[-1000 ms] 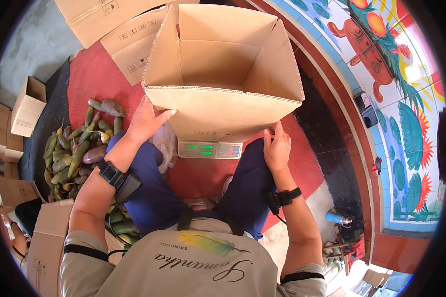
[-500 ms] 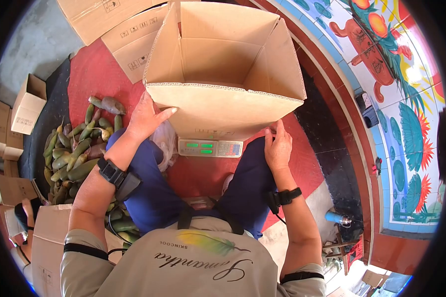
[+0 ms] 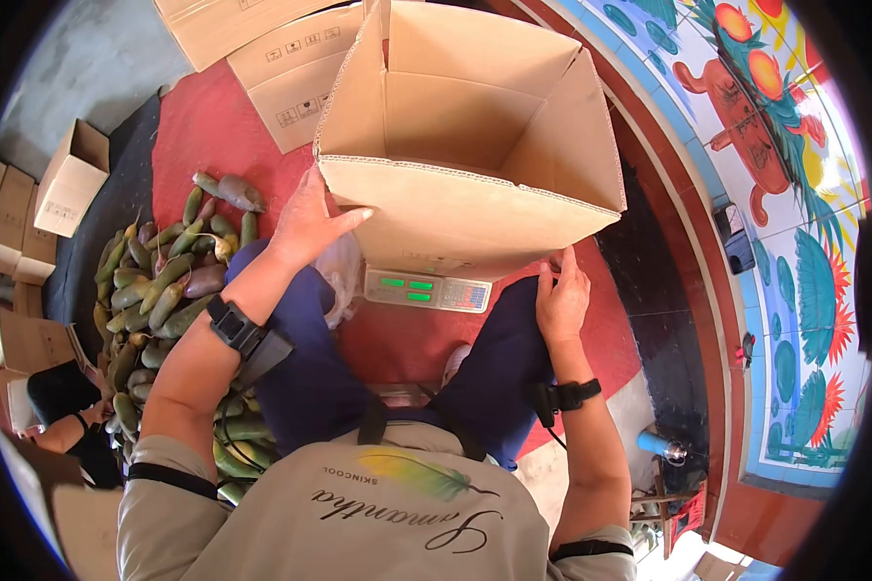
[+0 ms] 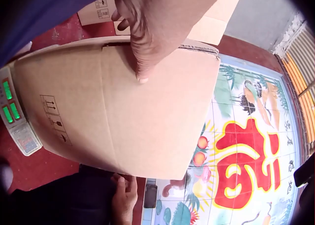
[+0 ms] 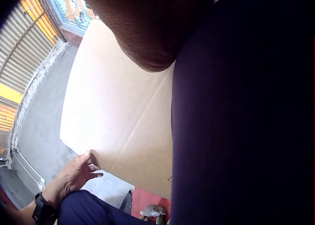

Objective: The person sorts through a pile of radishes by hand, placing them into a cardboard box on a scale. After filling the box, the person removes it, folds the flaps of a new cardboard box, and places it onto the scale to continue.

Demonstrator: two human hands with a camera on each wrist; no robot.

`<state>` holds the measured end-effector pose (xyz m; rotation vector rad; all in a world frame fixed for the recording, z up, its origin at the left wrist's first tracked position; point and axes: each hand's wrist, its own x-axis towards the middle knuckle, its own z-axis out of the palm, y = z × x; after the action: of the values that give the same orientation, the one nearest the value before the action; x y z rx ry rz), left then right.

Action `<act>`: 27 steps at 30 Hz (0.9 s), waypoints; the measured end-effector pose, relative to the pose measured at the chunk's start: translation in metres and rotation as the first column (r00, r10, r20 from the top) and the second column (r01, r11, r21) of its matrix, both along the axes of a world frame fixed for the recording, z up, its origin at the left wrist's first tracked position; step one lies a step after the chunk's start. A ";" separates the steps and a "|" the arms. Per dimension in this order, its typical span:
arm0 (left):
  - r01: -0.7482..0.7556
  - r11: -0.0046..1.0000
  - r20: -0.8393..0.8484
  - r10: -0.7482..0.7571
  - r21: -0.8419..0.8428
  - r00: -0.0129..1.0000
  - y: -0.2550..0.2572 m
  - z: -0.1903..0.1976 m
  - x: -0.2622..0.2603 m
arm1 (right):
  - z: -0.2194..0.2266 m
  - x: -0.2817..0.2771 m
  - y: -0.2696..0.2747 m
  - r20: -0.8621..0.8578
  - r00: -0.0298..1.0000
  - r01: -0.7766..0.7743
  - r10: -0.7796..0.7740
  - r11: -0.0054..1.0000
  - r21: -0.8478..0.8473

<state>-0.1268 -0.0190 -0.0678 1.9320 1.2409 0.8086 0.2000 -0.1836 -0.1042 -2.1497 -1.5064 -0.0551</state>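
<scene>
A tall cardboard box (image 3: 465, 198), its top open and inside bare, stands over the scale (image 3: 426, 290), whose panel shows green lit digits. My left hand (image 3: 305, 223) lies at the box's left corner. Its thumb rests across the front face while the other fingers reach along the left side, partly hidden. In the left wrist view that thumb presses flat on the front panel. My right hand (image 3: 564, 295) touches the lower right corner with its fingertips, pointing up. In the right wrist view the box face is close, with the right hand itself mostly dark.
Heaped at the left are several long green and purple root vegetables (image 3: 170, 281). More cardboard boxes (image 3: 291, 77) stand behind and at far left. A clear plastic bag (image 3: 339, 276) lies by the left knee. At the lower left shows another person's arm (image 3: 63, 431). A tiled wall (image 3: 794, 194) curves along the right.
The head view has turned slightly, so the box, hands and scale appear farther right. Both hands keep their places on the box. At lower left, the other person's arm has moved.
</scene>
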 end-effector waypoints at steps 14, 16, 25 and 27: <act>0.007 0.999 -0.074 -0.011 -0.048 0.997 -0.001 -0.001 0.002 | -0.003 0.003 0.000 -0.025 0.999 -0.039 0.039 0.999 -0.003; 0.034 0.996 -0.013 -0.035 -0.078 0.999 -0.001 0.000 0.001 | -0.002 0.003 0.000 -0.036 0.999 -0.038 0.038 0.999 0.002; 0.054 0.994 0.090 -0.046 -0.090 0.995 -0.004 0.002 0.003 | -0.007 0.004 -0.001 0.016 0.999 -0.041 0.040 0.999 0.036; 0.036 0.999 0.103 -0.038 0.018 0.994 -0.006 0.004 0.006 | -0.001 0.001 0.000 -0.005 1.000 -0.026 0.026 0.999 -0.022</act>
<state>-0.1213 -0.0246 -0.0642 1.8954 1.1369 0.8905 0.2013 -0.1836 -0.1056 -2.1459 -1.5392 -0.0248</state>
